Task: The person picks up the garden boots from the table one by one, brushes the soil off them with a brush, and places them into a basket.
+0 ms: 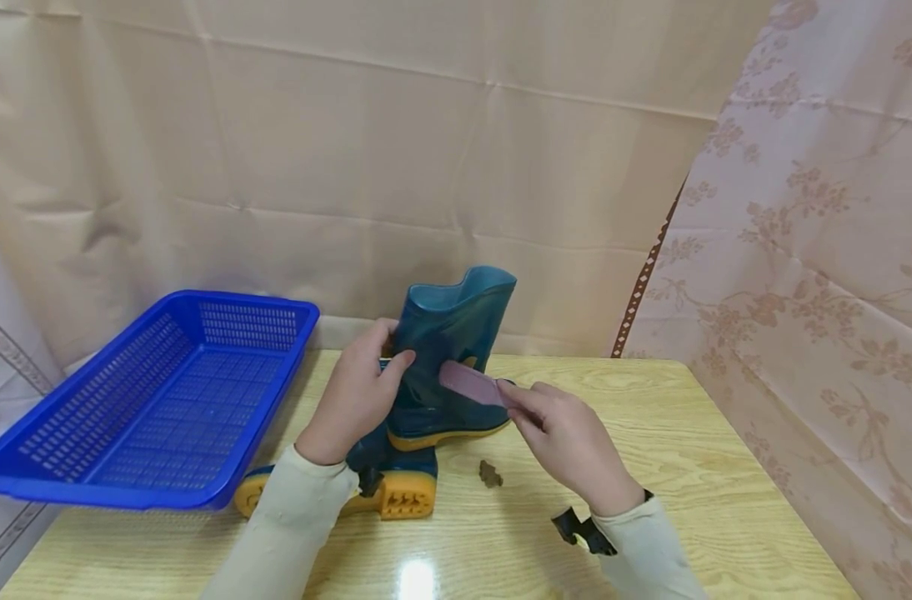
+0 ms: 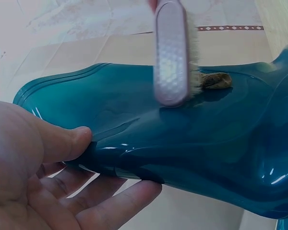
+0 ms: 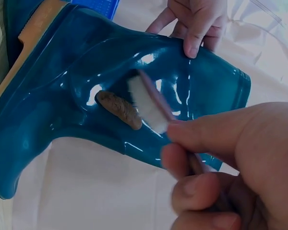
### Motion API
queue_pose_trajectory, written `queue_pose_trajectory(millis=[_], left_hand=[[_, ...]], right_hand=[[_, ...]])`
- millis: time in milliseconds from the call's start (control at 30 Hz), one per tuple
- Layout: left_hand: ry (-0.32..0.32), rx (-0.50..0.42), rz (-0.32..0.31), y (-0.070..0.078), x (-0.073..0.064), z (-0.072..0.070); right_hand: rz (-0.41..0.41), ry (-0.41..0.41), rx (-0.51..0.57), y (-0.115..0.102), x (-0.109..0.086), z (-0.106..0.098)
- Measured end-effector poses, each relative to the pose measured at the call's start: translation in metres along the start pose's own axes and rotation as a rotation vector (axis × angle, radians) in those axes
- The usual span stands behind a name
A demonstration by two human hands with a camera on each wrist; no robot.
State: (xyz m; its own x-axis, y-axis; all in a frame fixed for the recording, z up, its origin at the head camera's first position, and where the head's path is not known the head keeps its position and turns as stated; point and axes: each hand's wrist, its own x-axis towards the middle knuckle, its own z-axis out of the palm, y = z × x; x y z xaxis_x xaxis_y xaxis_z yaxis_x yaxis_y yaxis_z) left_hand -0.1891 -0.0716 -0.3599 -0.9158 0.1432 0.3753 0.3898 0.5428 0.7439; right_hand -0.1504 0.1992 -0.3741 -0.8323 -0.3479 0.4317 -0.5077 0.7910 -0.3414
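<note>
A teal rubber boot (image 1: 441,350) with a yellow sole stands tilted over the table. My left hand (image 1: 362,387) grips its shaft from the left, thumb on the near side and fingers behind. In my right hand (image 1: 576,446) is a pink brush (image 1: 471,385) with pale bristles, pinched by the handle. In the right wrist view the brush's bristles lie against or just by the shaft, next to a brown lump (image 3: 119,109) stuck on the boot. The brush head hides part of that lump's surroundings in the left wrist view.
A second boot (image 1: 409,493) lies on its side under the first, yellow sole facing forward. A blue plastic basket (image 1: 223,492) stands at the left. A brown clump (image 1: 490,474) lies on the wooden table (image 1: 726,500). Cloth curtains (image 1: 351,167) hang behind and at the sides.
</note>
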Motion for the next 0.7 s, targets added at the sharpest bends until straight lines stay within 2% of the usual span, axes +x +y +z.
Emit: queue_pose_trajectory(millis=[167, 267, 500, 700], left_hand=[[-0.005, -0.005, -0.001, -0.0005, 0.0008, 0.0000], [-0.007, -0.008, -0.003, -0.0003, 0.0007, -0.0003], [-0.012, -0.008, -0.008, 0.0006, 0.0003, -0.0016], [-0.015, -0.007, -0.019, 0.0005, 0.0006, -0.0019]], right_hand=[[-0.024, 0.082, 0.087, -0.0008, 0.0004, 0.0022], [-0.029, 0.102, 0.117, -0.0024, 0.0011, 0.0047], [0.042, 0.078, 0.082, -0.0046, 0.0018, 0.0077], [0.134, 0.007, 0.019, -0.0030, 0.0006, 0.0082]])
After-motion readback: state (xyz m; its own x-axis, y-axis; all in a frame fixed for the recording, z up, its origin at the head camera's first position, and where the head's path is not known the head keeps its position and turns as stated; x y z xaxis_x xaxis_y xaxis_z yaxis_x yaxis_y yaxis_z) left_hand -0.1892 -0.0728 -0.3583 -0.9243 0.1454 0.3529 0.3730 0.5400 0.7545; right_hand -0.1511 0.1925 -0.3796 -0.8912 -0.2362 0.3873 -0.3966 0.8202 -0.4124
